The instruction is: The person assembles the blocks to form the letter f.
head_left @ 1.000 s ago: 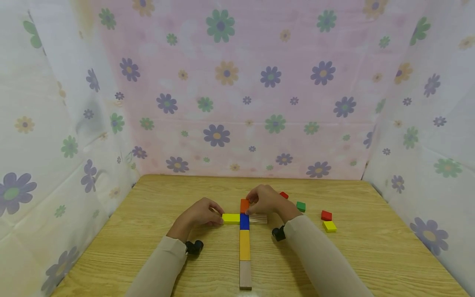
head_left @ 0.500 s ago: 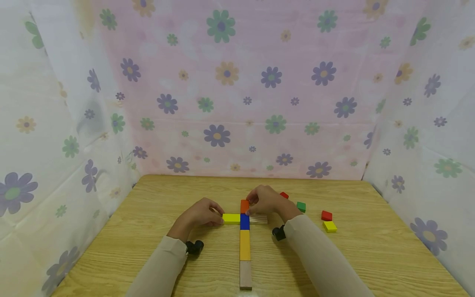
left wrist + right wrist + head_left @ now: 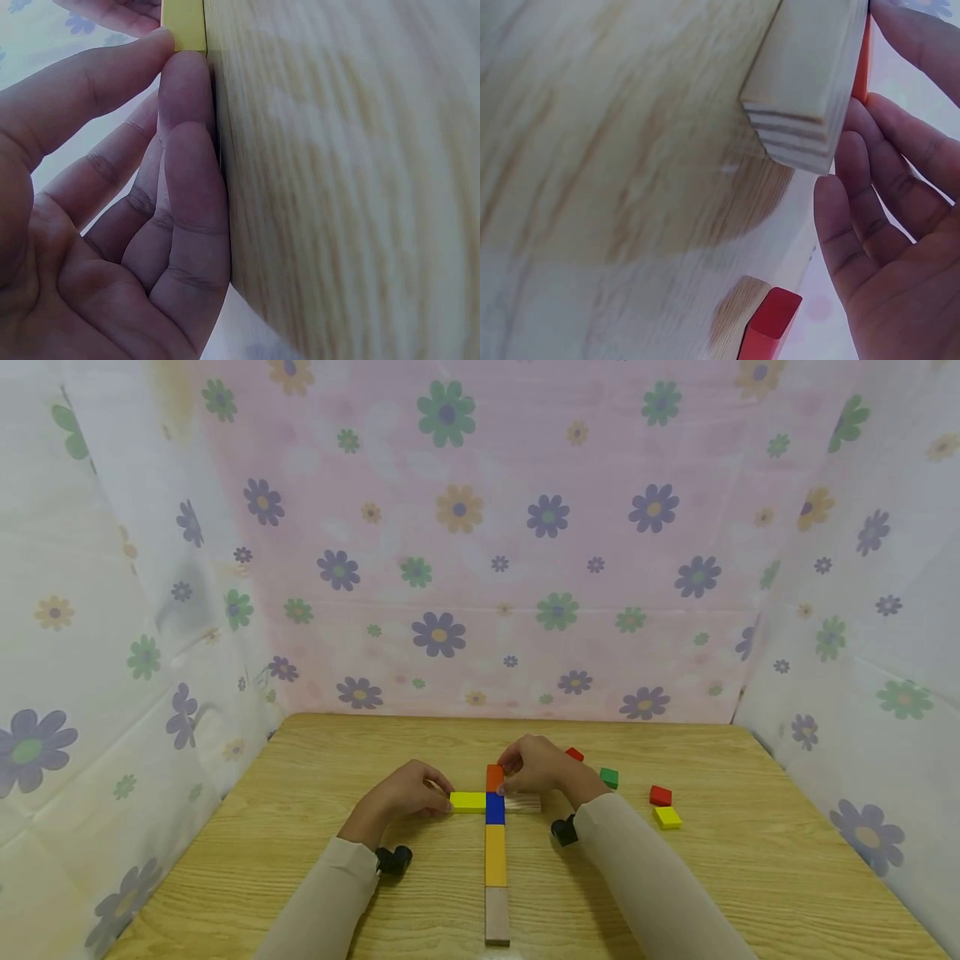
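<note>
yellow block [image 3: 184, 27] shows from left wrist, not right (orange block [image 3: 863, 71] does).

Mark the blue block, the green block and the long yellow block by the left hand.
Blue block [image 3: 495, 809], head view: middle of its top face.
Green block [image 3: 609, 776], head view: its top face.
Long yellow block [image 3: 468, 802], head view: middle of its top face.

In the head view, bare tabletop [image 3: 240, 843] offers passage at lower left and along the far edge, left of centre. The tan block [image 3: 497, 914], amber block [image 3: 495, 856], blue block [image 3: 495, 808] and orange block [image 3: 494, 778] bar a low sideways crossing up the centre; the left hand [image 3: 408, 789], at the long yellow block [image 3: 468, 802], and the right hand [image 3: 537, 766] crowd either side. Right of centre, a green block [image 3: 609, 778], red block [image 3: 661, 796] and small yellow block [image 3: 667, 818] interrupt the surface.
</note>
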The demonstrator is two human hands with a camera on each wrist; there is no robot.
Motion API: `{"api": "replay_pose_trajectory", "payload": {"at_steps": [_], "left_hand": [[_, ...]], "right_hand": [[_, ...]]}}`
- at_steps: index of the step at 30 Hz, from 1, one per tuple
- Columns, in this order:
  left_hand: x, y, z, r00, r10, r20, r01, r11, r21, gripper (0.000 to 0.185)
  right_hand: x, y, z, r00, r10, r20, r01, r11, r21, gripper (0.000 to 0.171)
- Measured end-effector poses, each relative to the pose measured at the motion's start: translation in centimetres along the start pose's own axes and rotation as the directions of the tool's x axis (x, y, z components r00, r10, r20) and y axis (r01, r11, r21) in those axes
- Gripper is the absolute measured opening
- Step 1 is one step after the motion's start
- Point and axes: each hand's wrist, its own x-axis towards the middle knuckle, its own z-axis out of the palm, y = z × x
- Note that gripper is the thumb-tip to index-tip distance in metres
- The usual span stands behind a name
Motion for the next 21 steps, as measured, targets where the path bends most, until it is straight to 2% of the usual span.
{"api": "replay_pose_trajectory", "payload": {"at_steps": [21], "left_hand": [[0.22, -0.06, 0.06, 1.0, -0.01, -0.001, 0.01, 1.0, -0.001, 0.023]], "right_hand": [[0.12, 0.04, 0.03, 1.0, -0.017, 0.016, 0.018, 1.0, -0.022, 0.049]]}}
